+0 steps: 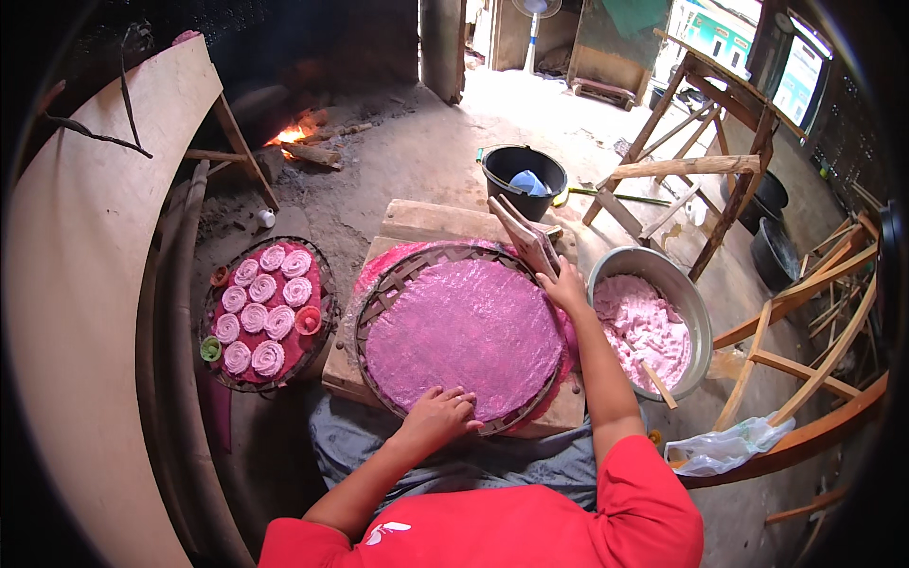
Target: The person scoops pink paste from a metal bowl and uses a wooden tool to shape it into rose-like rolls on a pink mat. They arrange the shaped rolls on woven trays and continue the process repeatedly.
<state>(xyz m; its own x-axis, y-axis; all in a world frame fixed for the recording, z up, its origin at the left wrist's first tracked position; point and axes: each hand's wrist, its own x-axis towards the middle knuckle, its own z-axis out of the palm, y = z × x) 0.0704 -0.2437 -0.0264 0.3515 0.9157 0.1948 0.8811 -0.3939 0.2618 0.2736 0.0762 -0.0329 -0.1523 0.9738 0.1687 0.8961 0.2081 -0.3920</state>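
A round woven tray (380,301) lies before me, lined with a shiny pink-purple sheet (464,331) with no pieces on it. My left hand (440,417) rests at the tray's near edge, fingers stretched out onto the sheet and holding nothing. At the far right rim my right hand (565,286) grips the lower end of a wooden tool of two long flat boards (524,234), which leans up and away to the left. The fingers' far side is partly hidden. Beside that hand stands a metal basin (703,327) of lumpy pale pink dough (639,317), a wooden stick (659,385) in it.
A second woven tray (331,293) on my left bears several pink dough swirls (279,322) and small cups. Beyond the wooden board (436,220) stands a black bucket (494,175). A fire (294,134) burns at far left. Wooden frames (729,218) crowd the right; a long pale panel (85,284) runs along the left.
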